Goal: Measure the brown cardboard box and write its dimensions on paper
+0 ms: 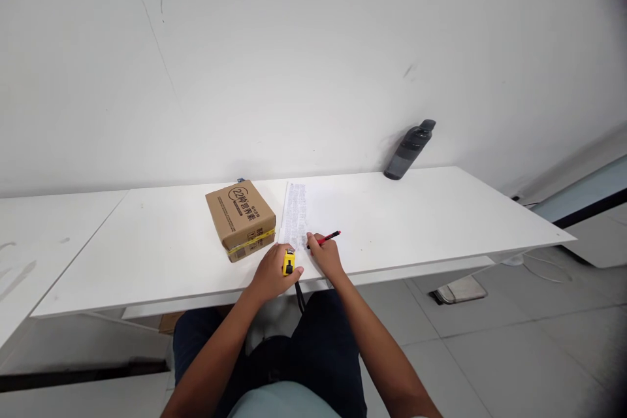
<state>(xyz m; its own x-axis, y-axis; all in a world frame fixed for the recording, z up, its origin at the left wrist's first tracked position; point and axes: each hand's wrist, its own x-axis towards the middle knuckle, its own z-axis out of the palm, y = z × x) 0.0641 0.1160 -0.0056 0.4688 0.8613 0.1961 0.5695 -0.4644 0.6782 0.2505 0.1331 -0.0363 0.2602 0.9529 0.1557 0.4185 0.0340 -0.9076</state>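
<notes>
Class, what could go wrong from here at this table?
The black strap below the yellow tape measure in the left hand hangs past the edge of the table and might snag. The right hand holds a red pen at the densely written sheet, so a slip could mark it. The dark bottle near the back edge might tip if bumped.

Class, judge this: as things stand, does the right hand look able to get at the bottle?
Probably yes, with a stretch: nothing visible stands between the right hand and the bottle, though that hand holds a pen, which might need putting down first.
</notes>
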